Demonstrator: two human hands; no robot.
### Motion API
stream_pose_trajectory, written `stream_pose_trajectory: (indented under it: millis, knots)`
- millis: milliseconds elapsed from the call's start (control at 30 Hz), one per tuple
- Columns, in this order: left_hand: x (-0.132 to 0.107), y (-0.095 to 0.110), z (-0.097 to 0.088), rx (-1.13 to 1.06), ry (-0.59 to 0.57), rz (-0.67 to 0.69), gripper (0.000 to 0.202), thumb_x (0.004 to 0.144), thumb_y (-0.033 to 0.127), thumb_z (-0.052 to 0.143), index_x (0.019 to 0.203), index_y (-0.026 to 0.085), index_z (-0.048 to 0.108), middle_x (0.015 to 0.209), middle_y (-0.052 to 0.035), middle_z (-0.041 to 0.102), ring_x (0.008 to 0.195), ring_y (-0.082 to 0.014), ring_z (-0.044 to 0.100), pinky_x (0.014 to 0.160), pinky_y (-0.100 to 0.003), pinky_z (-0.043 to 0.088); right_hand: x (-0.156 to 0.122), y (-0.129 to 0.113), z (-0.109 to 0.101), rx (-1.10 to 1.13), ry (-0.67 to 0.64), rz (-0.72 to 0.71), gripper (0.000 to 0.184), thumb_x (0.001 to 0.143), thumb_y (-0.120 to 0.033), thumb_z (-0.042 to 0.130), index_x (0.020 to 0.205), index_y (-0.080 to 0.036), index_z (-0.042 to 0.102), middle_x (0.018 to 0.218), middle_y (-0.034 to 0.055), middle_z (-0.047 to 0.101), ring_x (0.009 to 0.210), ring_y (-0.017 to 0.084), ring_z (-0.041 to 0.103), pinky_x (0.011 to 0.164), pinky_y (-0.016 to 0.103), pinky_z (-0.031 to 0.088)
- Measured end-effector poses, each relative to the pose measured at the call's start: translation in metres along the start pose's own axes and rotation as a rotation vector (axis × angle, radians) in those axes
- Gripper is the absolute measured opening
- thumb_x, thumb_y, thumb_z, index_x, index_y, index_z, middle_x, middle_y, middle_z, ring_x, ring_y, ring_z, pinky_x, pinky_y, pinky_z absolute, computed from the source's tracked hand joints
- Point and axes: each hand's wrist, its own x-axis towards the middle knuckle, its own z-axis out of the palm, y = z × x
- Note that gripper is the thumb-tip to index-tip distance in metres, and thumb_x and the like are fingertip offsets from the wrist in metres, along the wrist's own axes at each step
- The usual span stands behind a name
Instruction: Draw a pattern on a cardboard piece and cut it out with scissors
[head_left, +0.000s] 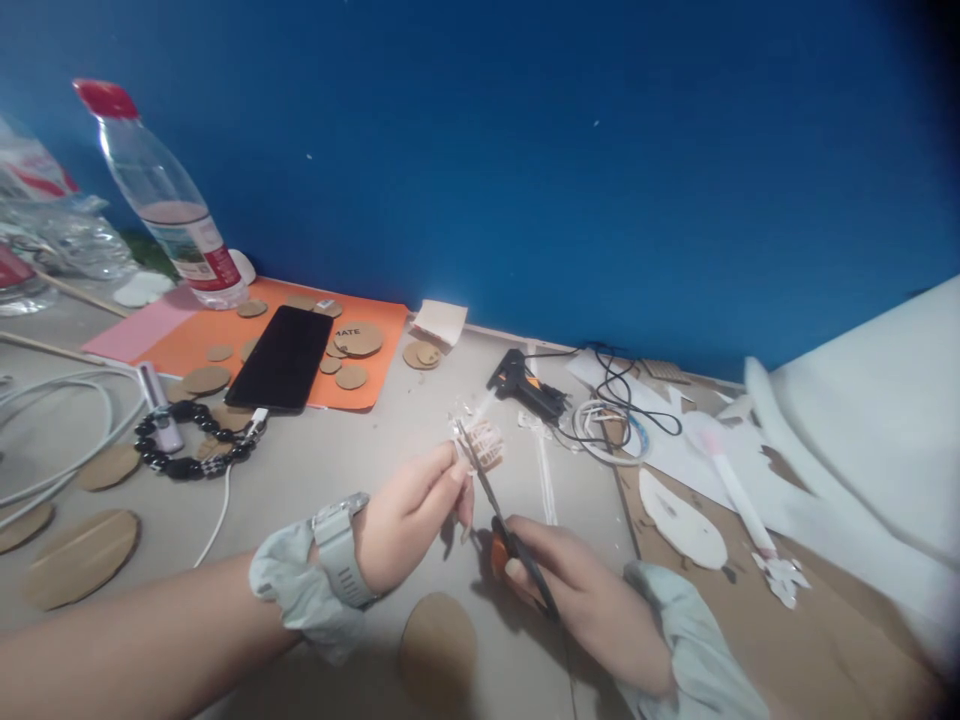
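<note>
My right hand (574, 590) is closed around the handles of a pair of scissors (491, 497) with dark blades and an orange part at the grip. The blades point away from me and reach my left fingertips. My left hand (416, 505), with a grey watch at the wrist, is closed in a pinch at the edge of a small white-and-brown patterned piece (487, 443). The scissor blades lie across that piece; whether they are parted cannot be made out. A round cardboard disc (439, 650) lies on the table just in front of my hands.
Beyond my hands lies a black glue gun (529, 388) with tangled cables (611, 430). At left are a phone (281, 358) on orange paper (367, 385), a bead bracelet (180, 466), several cardboard discs and a bottle (169, 205). White cut-outs (682, 520) lie on cardboard at right.
</note>
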Motion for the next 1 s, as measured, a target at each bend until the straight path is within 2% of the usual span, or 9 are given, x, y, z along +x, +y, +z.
stream_pose_trajectory:
  millis: [333,567,1000]
  knots:
    - [-0.0018,-0.0037,0.0016,0.044,0.004,0.006,0.038,0.101,0.031,0.025,0.07,0.019,0.046,0.065,0.0036,0.047,0.06,-0.0102,0.047,0.065,-0.025,0.04,0.0018,-0.0032,0.0005,-0.029,0.014,0.014,0.029,0.093,-0.044,0.044,0.077,-0.02,0.046,0.07,-0.0025,0.05,0.067,0.014,0.05,0.062,0.021,0.04]
    - [-0.0011,-0.0018,0.0022,0.034,0.035,-0.014,0.038,0.1,0.032,0.025,0.07,0.019,0.045,0.063,0.0036,0.046,0.058,-0.0106,0.046,0.064,-0.025,0.04,-0.0005,-0.0046,0.0011,-0.054,0.042,0.012,0.028,0.093,-0.043,0.044,0.081,-0.019,0.052,0.072,0.0002,0.057,0.067,0.016,0.054,0.062,0.023,0.042]
    - [0.0005,0.0011,0.0005,0.001,-0.003,0.013,0.037,0.099,0.027,0.028,0.066,0.018,0.044,0.06,0.0045,0.045,0.054,-0.009,0.045,0.061,-0.023,0.04,0.0009,-0.0077,0.0002,-0.05,0.043,-0.008,0.035,0.091,-0.05,0.043,0.08,-0.019,0.055,0.073,0.0015,0.06,0.068,0.017,0.055,0.063,0.024,0.045]
